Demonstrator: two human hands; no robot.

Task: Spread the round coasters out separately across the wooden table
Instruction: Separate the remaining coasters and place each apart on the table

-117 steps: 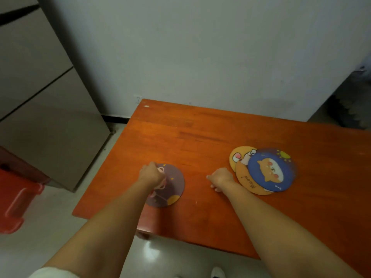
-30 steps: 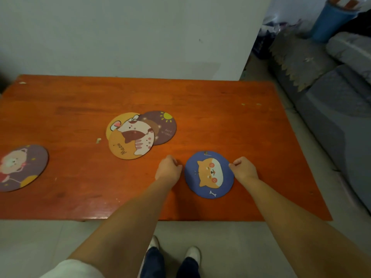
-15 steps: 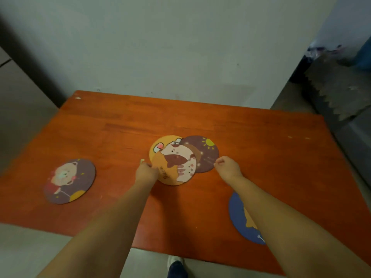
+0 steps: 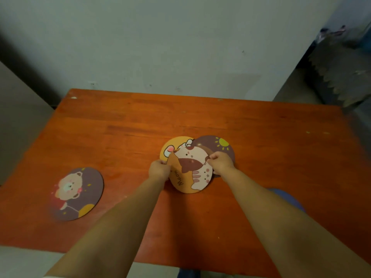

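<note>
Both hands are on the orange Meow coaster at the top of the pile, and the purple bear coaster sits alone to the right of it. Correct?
Not quite. The head view shows the bear coaster alone to the left of the pile. Both the left hand and right hand do grip the Meow coaster.

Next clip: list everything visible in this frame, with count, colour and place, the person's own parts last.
wooden table: 1, orange-brown, against the wall.
bear coaster: 1, purple-brown, alone at near left.
Meow cat coaster: 1, orange, top of the centre pile.
yellow coaster: 1, beneath the pile, left.
sun coaster: 1, purple-brown, beneath the pile, right.
blue coaster: 1, near right, mostly behind the forearm.
wall: 1, pale grey.
left hand: gripping the cat coaster's left edge.
right hand: gripping its right edge.
</note>
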